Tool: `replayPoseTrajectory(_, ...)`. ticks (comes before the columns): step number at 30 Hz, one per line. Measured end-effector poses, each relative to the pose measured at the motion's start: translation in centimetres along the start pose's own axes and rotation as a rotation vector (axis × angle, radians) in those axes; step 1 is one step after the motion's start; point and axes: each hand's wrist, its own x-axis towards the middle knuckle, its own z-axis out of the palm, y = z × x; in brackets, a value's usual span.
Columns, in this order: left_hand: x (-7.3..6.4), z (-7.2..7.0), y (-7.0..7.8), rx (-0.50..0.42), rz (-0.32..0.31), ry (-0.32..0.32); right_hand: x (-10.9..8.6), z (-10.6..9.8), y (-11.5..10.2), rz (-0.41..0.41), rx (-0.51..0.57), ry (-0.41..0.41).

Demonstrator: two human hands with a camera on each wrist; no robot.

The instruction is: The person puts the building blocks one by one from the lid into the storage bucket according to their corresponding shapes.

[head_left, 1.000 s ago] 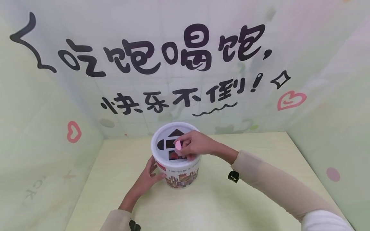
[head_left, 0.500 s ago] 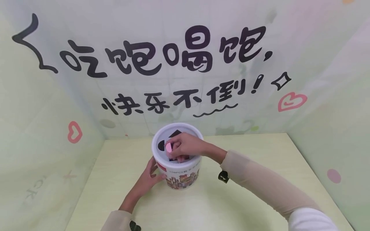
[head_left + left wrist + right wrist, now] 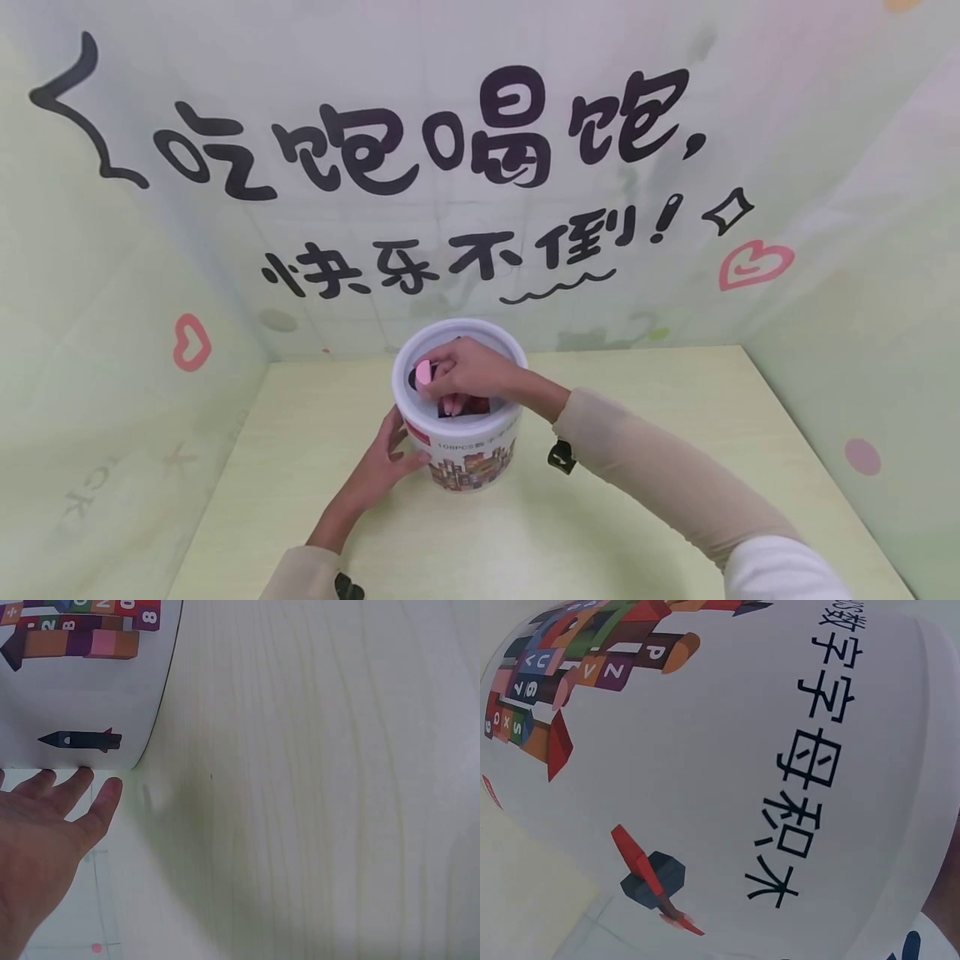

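A white bucket [image 3: 472, 467] printed with colourful blocks stands on the table; its white lid [image 3: 422, 407] has dark shaped holes. Over the lid, my right hand [image 3: 476, 369] pinches a pink block [image 3: 423, 372] with a half-round face, beside the rounded hole [image 3: 412, 380] at the lid's left. That hand covers several of the holes. My left hand [image 3: 386, 462] rests against the bucket's left side, thumb towards the front. In the left wrist view, its extended fingers [image 3: 101, 806] touch the bucket's edge. The bucket's printed wall [image 3: 697, 765] fills the right wrist view.
The pale wooden table [image 3: 637, 500] extends around the bucket. Behind it rises a light backdrop [image 3: 420, 50] with large black characters, and similar printed sheets stand at both sides.
My right hand has moved left across the lid with the pink block, from the lid's right half to the rounded hole. The left hand and bucket have stayed in place.
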Motion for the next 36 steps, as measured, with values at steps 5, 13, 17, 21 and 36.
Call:
replayPoseTrajectory(5,-0.2,-0.1,0.1,0.006,0.008,-0.004,0.6,0.4,0.2,0.007,0.023,0.028)
replayPoseTrajectory(13,0.1,-0.1,0.0,0.011,-0.010,-0.003,1.2,0.4,0.3,0.014,0.014,0.050)
replayPoseTrajectory(17,0.1,-0.1,-0.1,0.026,-0.012,0.000,0.9,0.2,0.5,0.016,0.020,0.065)
replayPoseTrajectory(21,0.1,-0.2,0.1,0.037,-0.014,-0.003,0.0,-0.3,0.5,0.003,0.027,0.116)
replayPoseTrajectory(36,-1.2,-4.1,2.0,0.476,-0.042,0.015,-7.8,-4.8,3.3,-0.004,0.095,0.405)
